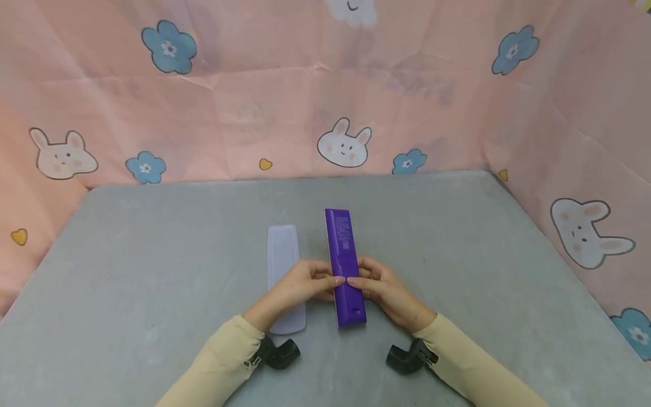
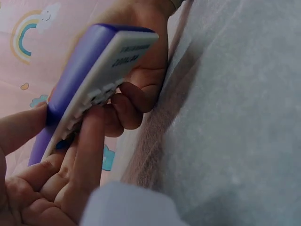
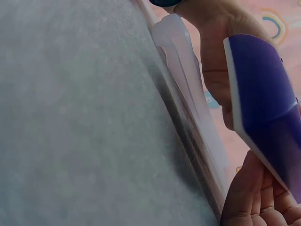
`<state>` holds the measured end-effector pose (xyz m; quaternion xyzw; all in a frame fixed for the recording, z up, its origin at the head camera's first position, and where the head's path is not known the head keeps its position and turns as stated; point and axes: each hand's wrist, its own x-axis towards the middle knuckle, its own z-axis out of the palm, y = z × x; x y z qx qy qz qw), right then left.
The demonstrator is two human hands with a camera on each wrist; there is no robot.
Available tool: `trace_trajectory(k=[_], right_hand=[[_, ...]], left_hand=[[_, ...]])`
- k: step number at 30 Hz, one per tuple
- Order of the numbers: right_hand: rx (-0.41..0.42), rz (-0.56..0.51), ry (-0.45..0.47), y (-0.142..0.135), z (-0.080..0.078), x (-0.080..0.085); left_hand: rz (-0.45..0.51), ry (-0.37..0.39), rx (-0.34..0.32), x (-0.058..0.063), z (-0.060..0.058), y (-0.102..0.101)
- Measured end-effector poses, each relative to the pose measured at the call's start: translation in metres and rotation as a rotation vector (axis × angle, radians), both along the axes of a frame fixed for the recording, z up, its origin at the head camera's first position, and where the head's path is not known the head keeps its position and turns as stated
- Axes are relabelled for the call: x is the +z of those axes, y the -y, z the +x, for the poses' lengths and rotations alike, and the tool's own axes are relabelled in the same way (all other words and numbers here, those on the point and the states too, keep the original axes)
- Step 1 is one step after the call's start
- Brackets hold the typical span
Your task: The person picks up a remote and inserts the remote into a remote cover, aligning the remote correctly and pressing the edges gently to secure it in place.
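A purple-backed remote control (image 1: 343,243) is held up over the middle of the table, its back toward the head view. My left hand (image 1: 307,281) grips its left edge, thumb on the purple back and fingers behind. From the other side my right hand (image 1: 386,289) grips it the same way; the two thumb tips almost meet. In the left wrist view the white front of the remote (image 2: 120,56) shows buttons, with fingers against them. Left of the remote lies a translucent whitish sleeve (image 1: 282,249), long and narrow, partly covered by my left hand and wrist.
The grey table (image 1: 178,271) stretches out around both hands. A pink cloth (image 1: 254,102) printed with rabbits and flowers hangs behind it and along the sides. Black wrist mounts (image 1: 280,353) sit at the cuffs of both pale yellow sleeves.
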<state>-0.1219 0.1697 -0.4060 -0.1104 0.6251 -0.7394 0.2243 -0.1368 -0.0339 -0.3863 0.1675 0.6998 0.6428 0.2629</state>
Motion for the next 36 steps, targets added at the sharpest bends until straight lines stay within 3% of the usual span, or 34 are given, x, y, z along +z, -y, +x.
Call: trace_trajectory(k=[14, 27, 36], right_hand=[[-0.05, -0.013, 0.008, 0.0026, -0.001, -0.0005], [-0.081, 0.017, 0.03, 0.0028, -0.0007, 0.0003], [-0.112, 0.201, 0.007, 0.0055, 0.0003, 0.0047]], left_hand=[[-0.065, -0.041, 0.09, 0.0004, -0.0023, 0.0015], [-0.094, -0.076, 0.091, 0.0026, -0.0064, 0.0063], [-0.176, -0.073, 0.136, 0.0021, -0.0042, 0.0046]])
